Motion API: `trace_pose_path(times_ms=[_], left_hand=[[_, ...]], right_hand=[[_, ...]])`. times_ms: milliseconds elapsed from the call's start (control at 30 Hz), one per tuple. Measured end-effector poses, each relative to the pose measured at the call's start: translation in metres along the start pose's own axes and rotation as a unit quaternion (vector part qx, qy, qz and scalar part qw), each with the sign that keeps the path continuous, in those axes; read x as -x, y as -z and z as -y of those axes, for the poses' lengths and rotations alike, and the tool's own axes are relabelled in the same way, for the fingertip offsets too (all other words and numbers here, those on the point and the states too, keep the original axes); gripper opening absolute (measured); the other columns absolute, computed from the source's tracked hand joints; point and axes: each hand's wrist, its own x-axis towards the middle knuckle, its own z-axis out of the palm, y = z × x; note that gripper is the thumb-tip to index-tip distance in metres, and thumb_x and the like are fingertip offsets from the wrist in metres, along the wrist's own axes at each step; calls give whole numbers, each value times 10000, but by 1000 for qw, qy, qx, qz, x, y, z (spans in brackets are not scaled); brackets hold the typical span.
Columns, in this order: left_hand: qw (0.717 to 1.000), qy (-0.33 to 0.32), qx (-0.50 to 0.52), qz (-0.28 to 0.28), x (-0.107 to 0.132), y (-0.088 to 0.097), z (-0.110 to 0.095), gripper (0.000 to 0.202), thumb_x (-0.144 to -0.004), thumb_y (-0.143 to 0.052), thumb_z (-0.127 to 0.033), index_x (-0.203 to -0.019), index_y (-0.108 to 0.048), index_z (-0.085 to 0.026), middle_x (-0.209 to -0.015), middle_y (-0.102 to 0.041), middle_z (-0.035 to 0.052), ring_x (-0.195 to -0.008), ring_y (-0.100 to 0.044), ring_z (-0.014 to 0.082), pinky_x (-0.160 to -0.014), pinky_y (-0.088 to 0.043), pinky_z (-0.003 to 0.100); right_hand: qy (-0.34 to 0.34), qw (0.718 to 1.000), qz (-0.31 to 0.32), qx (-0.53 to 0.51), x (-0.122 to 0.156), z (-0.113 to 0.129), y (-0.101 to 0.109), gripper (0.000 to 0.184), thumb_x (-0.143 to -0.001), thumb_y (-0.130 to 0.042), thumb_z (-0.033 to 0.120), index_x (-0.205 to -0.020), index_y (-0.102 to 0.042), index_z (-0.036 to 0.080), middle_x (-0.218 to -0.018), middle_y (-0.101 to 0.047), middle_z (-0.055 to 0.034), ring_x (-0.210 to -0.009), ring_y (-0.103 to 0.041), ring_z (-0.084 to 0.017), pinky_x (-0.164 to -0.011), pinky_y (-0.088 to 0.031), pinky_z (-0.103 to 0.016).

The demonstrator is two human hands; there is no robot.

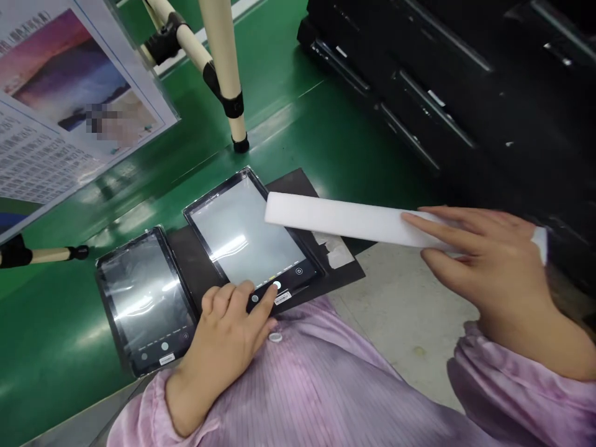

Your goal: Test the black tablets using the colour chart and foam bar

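A tablet (242,230) with a lit, pale grey screen and camera controls lies on a black board (195,251). My left hand (235,326) is at its lower edge, the index finger touching the round shutter button, the other fingers partly bent and nothing held. To the left, a second tablet (144,292) in clear film also shows a camera screen. My right hand (479,251) grips a long white foam block (335,217) by its right end. The block's far end hangs over the right side of the middle tablet and hides part of it.
A green bench surface (279,143) carries the tablets. Cream pipe legs (221,56) with black joints stand behind them. A printed sheet (74,87) hangs at the upper left. Black stacked cases or trays (442,93) fill the upper right, near my right hand.
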Motion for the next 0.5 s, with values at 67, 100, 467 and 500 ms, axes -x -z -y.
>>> trace_pose_path(times_ms=[67,100,467,500], left_hand=[[1000,22,7,-12,14,4,5,381,-970,-554,-306,-1341,-639,-279,-1097,-551,112,-1002,-487,264,-922,-409,444],[999,40,6,-20,23,7,8,374,-967,-556,-294,-1329,-651,-285,-1081,-542,109,-996,-489,262,-927,-405,447],[986,154,-22,-54,117,2,18,303,-927,-614,-220,-1206,-724,-258,-1037,-527,98,-959,-534,239,-913,-377,431],[985,161,-26,-55,123,1,18,305,-926,-621,-224,-1213,-719,-257,-1047,-530,99,-966,-534,239,-908,-377,428]], right_hand=[[-10,1000,3,-7,1,-3,0,410,-893,-550,188,-1267,-651,321,-1176,-697,-63,-1061,-676,-258,-954,-504,-452],[-18,1000,6,-15,2,-4,0,441,-887,-561,195,-1291,-644,349,-1188,-696,-54,-1068,-675,-262,-966,-497,-465],[-76,996,-38,17,-25,9,-28,426,-867,-615,331,-1274,-676,221,-1228,-691,-106,-1046,-688,-288,-857,-556,-408],[-82,995,-44,33,-26,7,-35,485,-872,-620,362,-1323,-642,185,-1258,-671,-138,-1070,-681,-304,-867,-555,-419]])
